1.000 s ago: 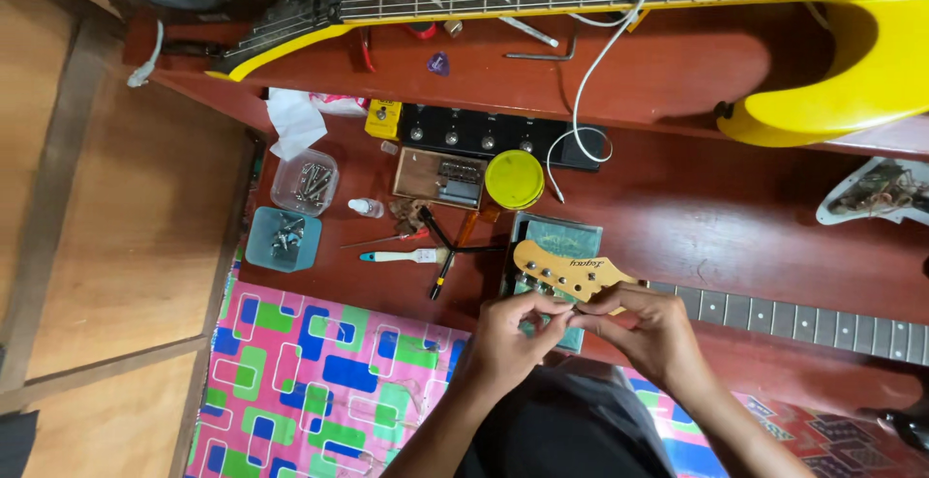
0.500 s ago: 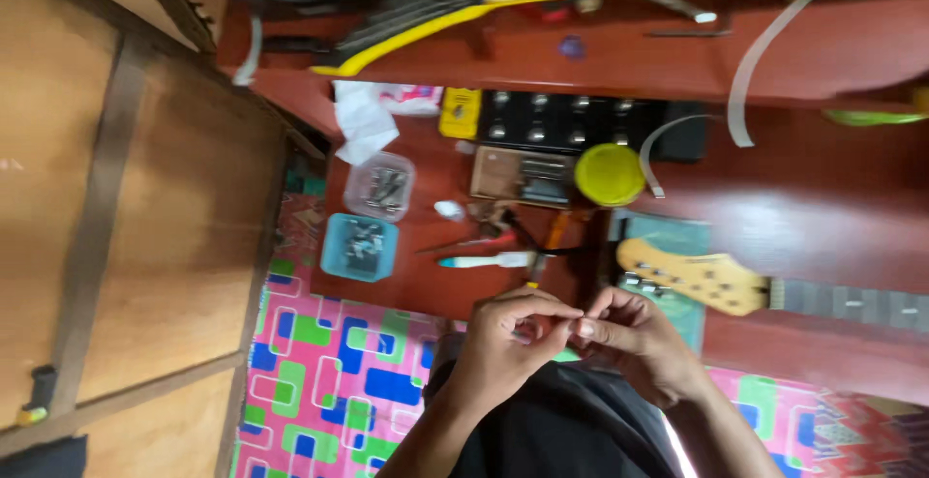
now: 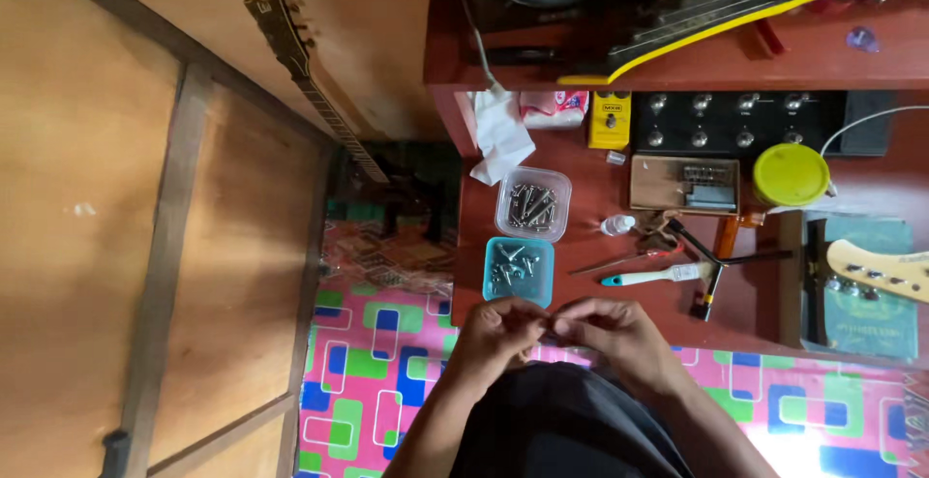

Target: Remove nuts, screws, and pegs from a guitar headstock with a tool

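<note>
I sat before a low reddish-brown wooden workbench (image 3: 852,62) with a raised shelf along its back. To my left stood a pale plywood wall braced with darker wooden battens (image 3: 160,246), and a dark guitar neck (image 3: 314,91) leaned against it. Under me lay a bright patterned floor mat of pink, green and blue squares (image 3: 373,381). Soft daylight fell evenly across everything.

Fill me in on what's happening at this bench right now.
A person sits at a red workbench, both hands together at its near edge. The left hand and right hand pinch something tiny between the fingertips; it is too small to identify. Just beyond them sit a blue tray and a clear tub, both holding screws. A guitar headstock lies to the right, untouched.
</note>
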